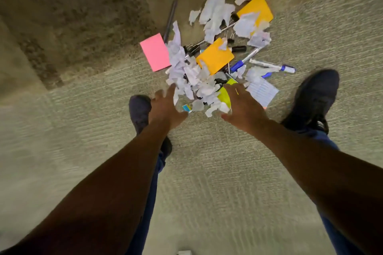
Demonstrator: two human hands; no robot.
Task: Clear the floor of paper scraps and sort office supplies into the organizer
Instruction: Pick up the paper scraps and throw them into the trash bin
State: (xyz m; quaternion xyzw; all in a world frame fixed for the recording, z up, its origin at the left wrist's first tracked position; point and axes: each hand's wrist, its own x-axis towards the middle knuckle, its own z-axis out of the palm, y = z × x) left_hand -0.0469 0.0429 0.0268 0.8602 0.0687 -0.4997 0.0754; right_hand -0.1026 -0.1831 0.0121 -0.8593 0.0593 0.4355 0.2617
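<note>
Scraps (195, 80) lay heaped on the carpet (207, 172), tangled with pens (246, 59) and two orange pads (215, 56). Left of that heap sat a pink pad (155, 51). Both hands reached over its near edge: left hand (165, 109) spread wide, holding nothing; right hand (241, 107) likewise splayed, fingers above a yellow pad (224, 96). Dark shoes flanked the heap.

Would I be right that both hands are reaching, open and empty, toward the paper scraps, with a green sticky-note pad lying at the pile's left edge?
Not quite: the head view shows the sticky-note pad is pink, not green. The rest holds: left hand and right hand reach open and empty toward the paper scraps.
</note>
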